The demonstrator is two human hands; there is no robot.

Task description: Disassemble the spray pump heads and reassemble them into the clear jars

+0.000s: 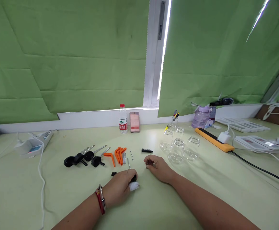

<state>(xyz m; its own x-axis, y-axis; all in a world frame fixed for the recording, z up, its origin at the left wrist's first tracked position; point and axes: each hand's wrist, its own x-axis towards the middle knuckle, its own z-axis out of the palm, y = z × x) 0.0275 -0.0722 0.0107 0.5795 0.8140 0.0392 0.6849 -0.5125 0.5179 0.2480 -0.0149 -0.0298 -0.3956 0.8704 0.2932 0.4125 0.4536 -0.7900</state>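
Observation:
My left hand [121, 187] rests on the pale green table [58, 198], fingers curled round a black part whose ends show at either side of the hand; the thumb has a white wrap. A thin metal rod [128, 163] lies just beyond it. My right hand [158, 168] lies on the table a little to the right, fingers pinched on a small dark piece. Ahead of the hands lie several black caster wheels with metal stems [85, 157], orange angled pieces [117, 155], a few tiny screws [131, 154] and a small black ribbed part [147, 150].
Several clear glass jars [179, 147] stand right of the hands. An orange power strip [213, 139] with a black cable runs off right. A water bottle [122, 119] stands at the wall. A white power strip [32, 145] and cord lie at left. A purple jug [201, 117] sits behind.

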